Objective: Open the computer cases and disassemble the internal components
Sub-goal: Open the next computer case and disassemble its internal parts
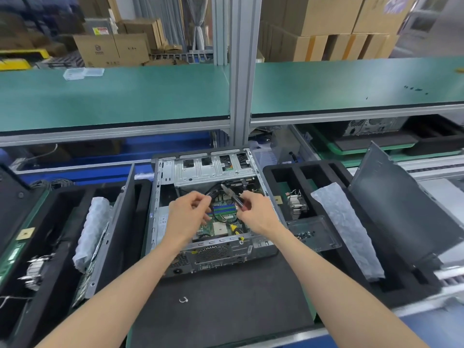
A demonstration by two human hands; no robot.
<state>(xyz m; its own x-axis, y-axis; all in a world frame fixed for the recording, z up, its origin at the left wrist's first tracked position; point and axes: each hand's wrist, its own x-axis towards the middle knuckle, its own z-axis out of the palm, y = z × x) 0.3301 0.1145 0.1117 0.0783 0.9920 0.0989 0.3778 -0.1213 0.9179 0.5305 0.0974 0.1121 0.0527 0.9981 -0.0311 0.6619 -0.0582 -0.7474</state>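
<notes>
An open computer case (160, 187) lies on a black foam mat, its green motherboard (221, 228) and blue memory slots (224, 210) exposed. Both hands work over the board. My right hand (253, 212) grips a pair of pliers (232, 195) whose jaws point up and left toward black cables (213, 190) under the drive cage (208, 172). My left hand (187, 212) pinches the cable end close to the plier tips. A yellow-handled tool (234, 229) lies inside the case near the bare CPU socket (220, 228).
Black foam trays flank the case: the left one (57, 197) holds a wrapped board (91, 234) and a heatsink (35, 270), the right one (278, 172) a heatsink (296, 203), a wrapped part (349, 229) and a side panel (401, 209). A small hook-shaped piece (183, 300) lies on the mat. A green shelf (113, 96) runs overhead.
</notes>
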